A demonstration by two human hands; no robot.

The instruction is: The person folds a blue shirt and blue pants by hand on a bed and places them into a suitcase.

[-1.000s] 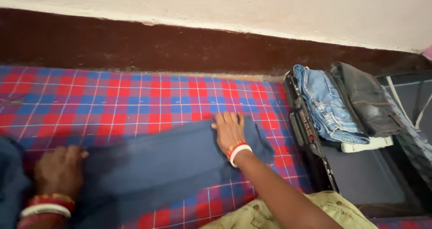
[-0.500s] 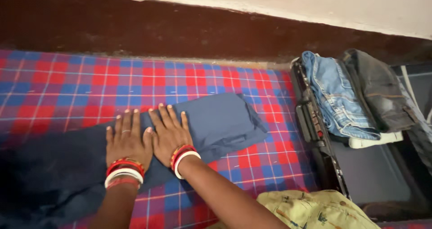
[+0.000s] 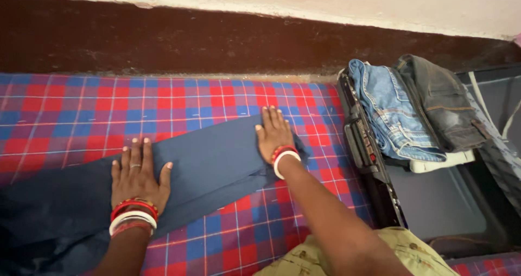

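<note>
Hands are lying flat and open: left hand [image 3: 137,173] and right hand [image 3: 274,132] are pressing, well apart, on the dark blue trousers [image 3: 211,165] spread on the checked bedsheet [image 3: 81,113]. I am judging even, flat pressure is smoothing them best.

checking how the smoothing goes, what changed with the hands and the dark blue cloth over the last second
Half a second ago both hands lay side by side mid-cloth. Now the left hand has slid left and the right hand right, to the end of the dark blue cloth, both pressed flat. Nothing was gripped or released. The checked sheet and the folded jeans in the open suitcase stayed put.
</note>
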